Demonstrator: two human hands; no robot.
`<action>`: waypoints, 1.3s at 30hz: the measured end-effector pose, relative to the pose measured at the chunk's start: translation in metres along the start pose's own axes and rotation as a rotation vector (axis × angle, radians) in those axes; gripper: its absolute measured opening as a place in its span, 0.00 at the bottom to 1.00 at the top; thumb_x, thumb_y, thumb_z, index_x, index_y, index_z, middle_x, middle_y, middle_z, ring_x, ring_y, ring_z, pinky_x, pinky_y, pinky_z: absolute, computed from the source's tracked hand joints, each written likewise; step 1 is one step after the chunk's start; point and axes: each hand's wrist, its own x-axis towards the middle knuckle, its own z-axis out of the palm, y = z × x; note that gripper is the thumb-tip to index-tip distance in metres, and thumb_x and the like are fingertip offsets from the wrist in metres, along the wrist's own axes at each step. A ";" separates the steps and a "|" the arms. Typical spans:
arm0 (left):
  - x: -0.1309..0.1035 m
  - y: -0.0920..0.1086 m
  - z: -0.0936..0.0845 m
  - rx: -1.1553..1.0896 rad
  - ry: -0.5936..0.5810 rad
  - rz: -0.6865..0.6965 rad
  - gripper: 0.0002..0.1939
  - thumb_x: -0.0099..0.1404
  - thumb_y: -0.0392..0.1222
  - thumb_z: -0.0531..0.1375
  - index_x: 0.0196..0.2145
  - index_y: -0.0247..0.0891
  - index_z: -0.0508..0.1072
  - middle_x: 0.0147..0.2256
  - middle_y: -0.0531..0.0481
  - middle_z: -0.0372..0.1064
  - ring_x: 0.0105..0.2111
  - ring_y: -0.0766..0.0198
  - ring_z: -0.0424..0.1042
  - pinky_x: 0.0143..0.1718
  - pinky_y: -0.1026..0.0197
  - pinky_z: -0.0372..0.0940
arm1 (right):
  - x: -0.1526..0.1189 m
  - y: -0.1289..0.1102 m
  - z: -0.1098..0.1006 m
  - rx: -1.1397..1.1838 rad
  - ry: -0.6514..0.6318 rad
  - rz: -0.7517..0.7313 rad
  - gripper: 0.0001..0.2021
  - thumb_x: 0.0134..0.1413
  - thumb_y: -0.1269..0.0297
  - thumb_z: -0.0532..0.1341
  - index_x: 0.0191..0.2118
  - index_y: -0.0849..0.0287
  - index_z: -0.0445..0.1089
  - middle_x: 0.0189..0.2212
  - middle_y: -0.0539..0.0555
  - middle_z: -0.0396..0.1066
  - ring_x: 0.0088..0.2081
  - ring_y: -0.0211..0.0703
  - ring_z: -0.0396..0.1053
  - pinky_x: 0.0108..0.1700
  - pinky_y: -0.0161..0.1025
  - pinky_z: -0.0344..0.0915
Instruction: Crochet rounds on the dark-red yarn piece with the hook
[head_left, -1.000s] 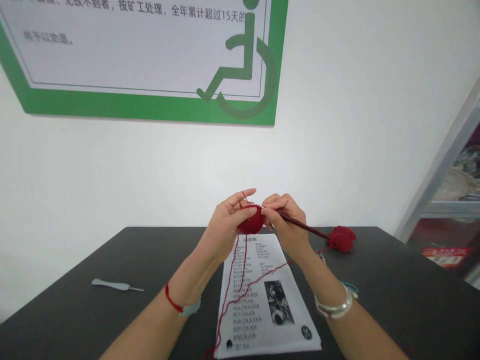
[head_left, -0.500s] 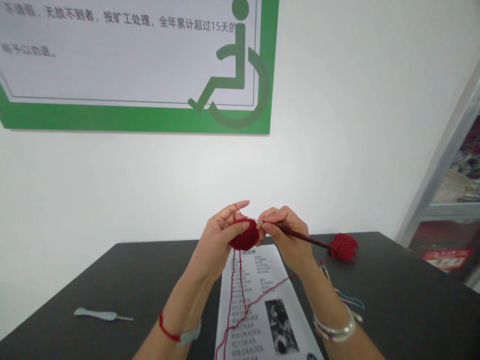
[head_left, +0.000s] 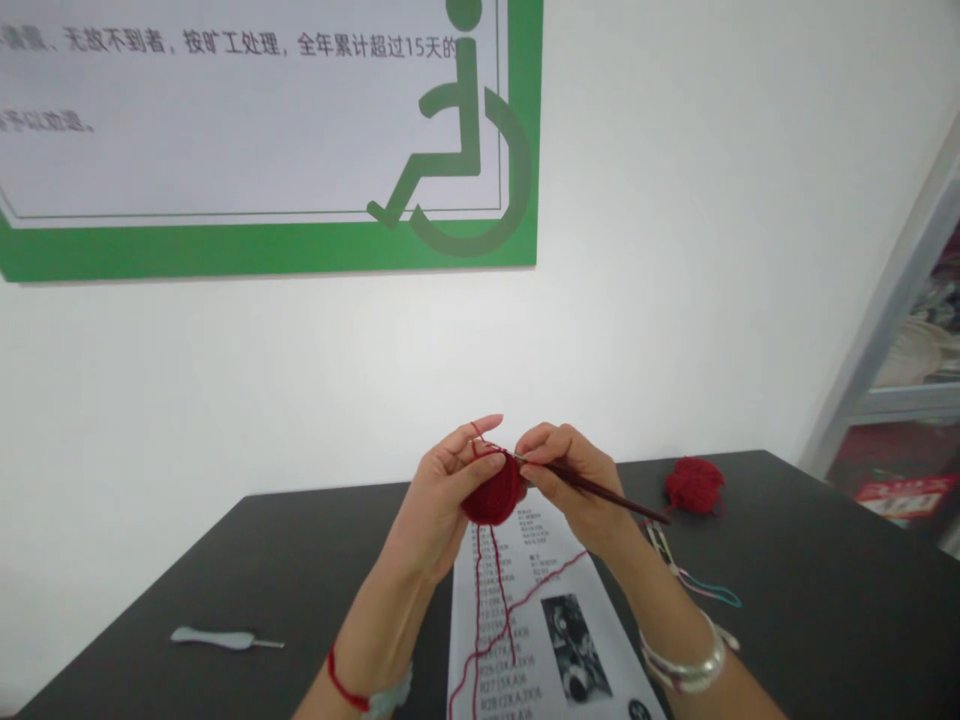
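Note:
Between thumb and fingers, my left hand grips a small round piece of red crochet, held up above the table. Red yarn loops over its raised index finger, and strands hang down below the piece. My right hand is closed around a crochet hook with a dark red-brown handle. The hook's metal tip meets the top right edge of the crochet piece; the exact stitch is too small to make out.
A printed pattern sheet lies under the hands on the black table, red yarn trailing across it. A red yarn ball sits at the back right, near thin cords. At the left lies a pale-handled hook.
The crochet hook has swung so its handle end points lower, away from the yarn ball. Both hands and the crochet piece sit slightly lower in view, and the camera has tilted a little.

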 end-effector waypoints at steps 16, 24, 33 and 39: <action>0.005 0.005 -0.013 0.066 -0.049 -0.040 0.21 0.50 0.32 0.69 0.43 0.36 0.76 0.23 0.56 0.68 0.21 0.75 0.64 0.23 0.72 0.56 | -0.004 -0.010 -0.014 0.005 -0.021 0.121 0.06 0.54 0.73 0.63 0.31 0.56 0.67 0.32 0.48 0.68 0.23 0.29 0.66 0.24 0.31 0.64; 0.004 0.006 -0.013 0.077 -0.066 -0.074 0.21 0.48 0.31 0.69 0.42 0.34 0.75 0.21 0.56 0.68 0.20 0.75 0.63 0.22 0.71 0.53 | -0.009 -0.017 -0.016 -0.246 -0.121 0.011 0.07 0.57 0.74 0.61 0.32 0.55 0.65 0.32 0.48 0.67 0.25 0.30 0.63 0.24 0.31 0.59; 0.005 0.011 -0.017 0.135 -0.114 -0.045 0.18 0.51 0.30 0.67 0.42 0.34 0.76 0.20 0.58 0.66 0.19 0.75 0.60 0.21 0.69 0.50 | -0.009 -0.015 -0.016 -0.086 -0.112 0.108 0.05 0.58 0.72 0.61 0.33 0.54 0.67 0.33 0.47 0.67 0.24 0.30 0.64 0.24 0.31 0.60; 0.004 0.013 -0.026 0.162 -0.186 -0.090 0.18 0.49 0.33 0.68 0.41 0.35 0.77 0.23 0.56 0.66 0.21 0.73 0.61 0.22 0.67 0.51 | -0.011 -0.020 -0.017 -0.117 -0.162 0.143 0.06 0.56 0.73 0.62 0.32 0.54 0.68 0.33 0.48 0.68 0.25 0.30 0.64 0.24 0.31 0.59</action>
